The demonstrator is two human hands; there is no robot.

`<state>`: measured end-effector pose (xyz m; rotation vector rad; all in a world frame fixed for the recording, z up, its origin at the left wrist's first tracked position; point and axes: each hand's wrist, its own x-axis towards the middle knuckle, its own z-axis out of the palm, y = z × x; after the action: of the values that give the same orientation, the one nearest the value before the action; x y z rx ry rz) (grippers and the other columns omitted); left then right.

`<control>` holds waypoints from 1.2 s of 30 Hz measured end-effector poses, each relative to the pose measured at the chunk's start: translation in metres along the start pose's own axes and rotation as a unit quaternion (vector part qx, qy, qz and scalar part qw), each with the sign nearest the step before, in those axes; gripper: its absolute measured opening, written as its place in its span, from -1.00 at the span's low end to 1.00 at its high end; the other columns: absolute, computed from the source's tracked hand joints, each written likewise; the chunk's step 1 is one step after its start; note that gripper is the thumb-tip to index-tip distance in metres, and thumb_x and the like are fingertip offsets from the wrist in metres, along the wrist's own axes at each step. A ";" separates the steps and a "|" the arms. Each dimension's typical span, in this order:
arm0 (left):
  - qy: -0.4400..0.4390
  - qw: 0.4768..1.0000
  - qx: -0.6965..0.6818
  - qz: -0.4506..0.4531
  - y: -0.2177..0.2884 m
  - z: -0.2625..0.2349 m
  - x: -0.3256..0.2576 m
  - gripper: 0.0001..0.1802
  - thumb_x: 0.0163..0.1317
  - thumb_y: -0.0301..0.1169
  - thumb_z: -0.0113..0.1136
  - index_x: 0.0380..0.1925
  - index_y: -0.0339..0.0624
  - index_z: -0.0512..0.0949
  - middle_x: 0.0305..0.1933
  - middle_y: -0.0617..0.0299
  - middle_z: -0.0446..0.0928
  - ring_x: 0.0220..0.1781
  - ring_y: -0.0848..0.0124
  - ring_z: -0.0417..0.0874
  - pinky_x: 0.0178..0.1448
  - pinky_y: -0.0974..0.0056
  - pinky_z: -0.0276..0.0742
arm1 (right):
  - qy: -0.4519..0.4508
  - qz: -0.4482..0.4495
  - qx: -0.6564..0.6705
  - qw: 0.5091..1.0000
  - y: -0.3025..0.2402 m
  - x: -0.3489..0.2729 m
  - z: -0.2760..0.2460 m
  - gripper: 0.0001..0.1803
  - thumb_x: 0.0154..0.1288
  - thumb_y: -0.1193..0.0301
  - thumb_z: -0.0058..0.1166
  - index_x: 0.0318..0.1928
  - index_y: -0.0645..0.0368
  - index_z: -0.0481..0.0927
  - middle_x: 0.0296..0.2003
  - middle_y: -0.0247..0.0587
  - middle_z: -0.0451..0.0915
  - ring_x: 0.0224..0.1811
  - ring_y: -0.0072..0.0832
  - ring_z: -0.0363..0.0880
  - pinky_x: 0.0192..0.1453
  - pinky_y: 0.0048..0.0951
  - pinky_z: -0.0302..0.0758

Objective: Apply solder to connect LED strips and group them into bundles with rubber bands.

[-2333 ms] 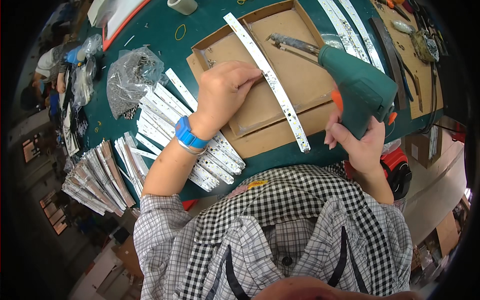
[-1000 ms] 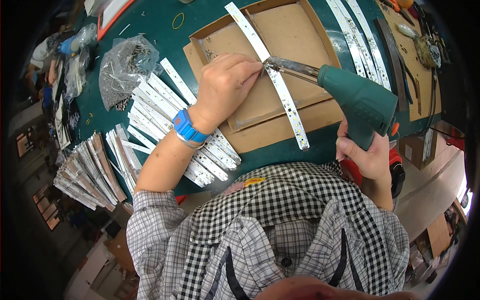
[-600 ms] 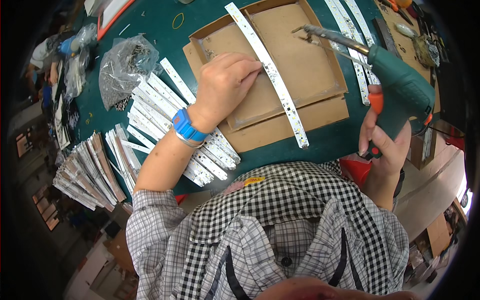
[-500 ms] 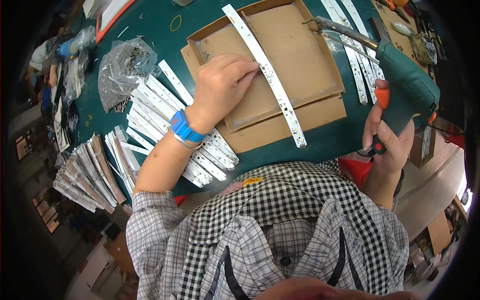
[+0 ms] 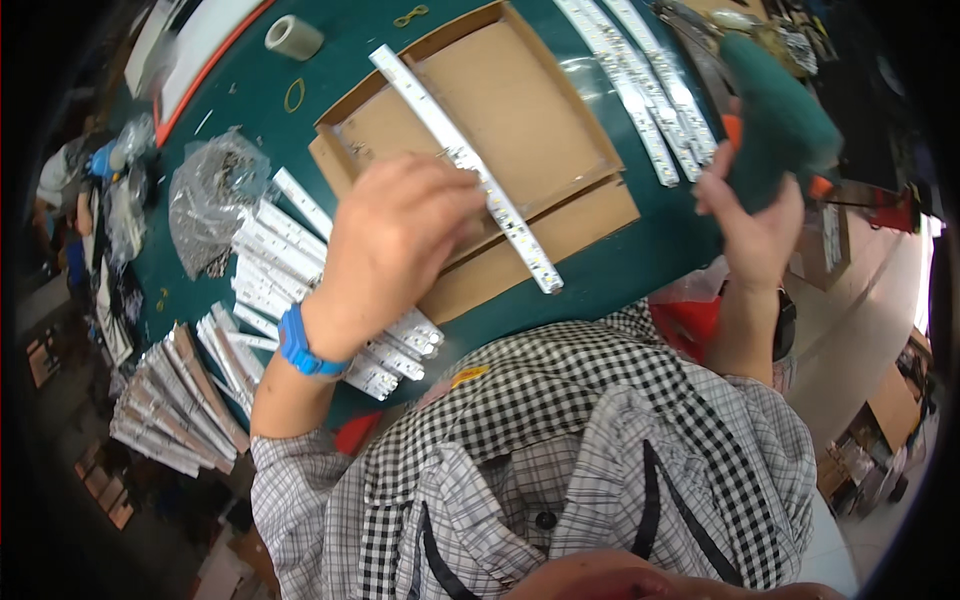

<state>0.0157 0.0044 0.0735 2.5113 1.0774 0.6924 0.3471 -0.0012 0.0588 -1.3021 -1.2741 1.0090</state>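
A white LED strip board (image 5: 478, 178) lies slantwise across a shallow cardboard box (image 5: 590, 192). My left hand (image 5: 405, 225), with a blue wristband, hovers over the box beside the strip's middle. Its fingers are bent and smeared by motion, so whether they hold anything is unclear. Out to the right, my right hand (image 5: 755, 225) grips a green soldering gun (image 5: 785, 115) with an orange trigger. The gun is blurred and its tip cannot be made out.
Several LED strips (image 5: 285, 245) are fanned out left of the box, with another bundle (image 5: 175, 400) farther left. A plastic bag of small metal parts (image 5: 215, 195) lies behind them. More strips (image 5: 640, 95) rest right of the box. A tape roll (image 5: 294, 38) stands at the back.
My left fingers have come away from their pinch at the strip's edge. The soldering gun has swung, and its tip no longer shows over the box's right side. The whole view has shifted.
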 end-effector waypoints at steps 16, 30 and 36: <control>-0.139 0.981 0.073 0.118 0.020 0.013 0.004 -0.81 0.06 -0.39 0.14 -0.32 -0.15 0.64 -0.03 0.25 0.60 0.00 0.31 0.52 0.11 0.23 0.41 | -0.009 -0.171 -0.460 0.871 0.046 0.038 0.045 -0.28 0.08 0.45 0.39 0.28 0.13 0.39 0.02 0.07 0.62 0.01 0.03 0.64 0.03 -0.16 0.58; -0.163 0.969 0.185 0.001 0.039 -0.058 -0.115 -0.82 -0.08 -0.39 0.20 -0.42 -0.17 0.60 -0.37 0.32 0.48 -0.24 0.35 0.53 0.09 0.26 0.50 | -0.031 -0.125 -0.474 0.871 0.046 0.021 0.053 -0.36 0.26 0.36 0.30 0.32 0.19 0.39 0.04 0.15 0.63 0.07 0.02 0.65 0.10 -0.17 0.55; -0.206 0.965 0.145 -0.078 0.038 -0.063 -0.140 -0.87 0.05 -0.40 0.19 -0.39 -0.14 0.63 -0.32 0.32 0.56 -0.17 0.38 0.59 0.08 0.28 0.45 | -0.005 -0.120 -0.331 0.936 0.053 0.013 0.039 -0.43 0.21 0.54 0.34 0.22 0.30 0.44 -0.35 -0.23 0.53 -0.31 -0.42 0.53 -0.03 -0.40 0.50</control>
<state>-0.0807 -0.1184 0.1010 2.6007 1.2667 -0.0429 0.3179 0.0197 0.0023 -1.5779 -1.8204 0.4131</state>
